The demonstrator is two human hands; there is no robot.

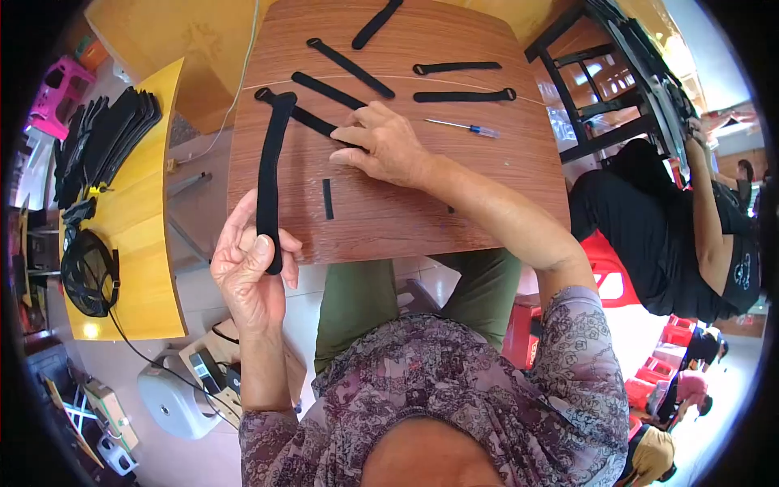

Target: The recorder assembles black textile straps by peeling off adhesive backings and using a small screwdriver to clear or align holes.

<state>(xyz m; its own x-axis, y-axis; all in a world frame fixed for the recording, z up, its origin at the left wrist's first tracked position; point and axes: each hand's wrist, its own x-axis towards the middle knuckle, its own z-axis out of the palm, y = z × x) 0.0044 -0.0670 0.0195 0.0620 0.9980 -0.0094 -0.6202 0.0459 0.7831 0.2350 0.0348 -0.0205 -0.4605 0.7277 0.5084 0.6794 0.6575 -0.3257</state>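
My left hand (251,264) grips the lower end of a black strap (270,174) between thumb and fingers. The strap stands up from the hand, its far end over the table's left side. On the tabletop, the fingers of my right hand (380,144) are bent and closed at the end of another black strap (311,120), which has a small ring at its far end. Just beyond that hand lies a plain strap end (329,89). Between my hands sits a short black strip (327,199). A screwdriver (462,127) with a clear blue handle lies right of my right hand.
More black straps (458,68) with end rings are spread over the far part of the brown wooden table (503,187). On the left, a yellow table (146,235) bears a stack of black pieces (109,142). A person in black (641,219) sits at the right.
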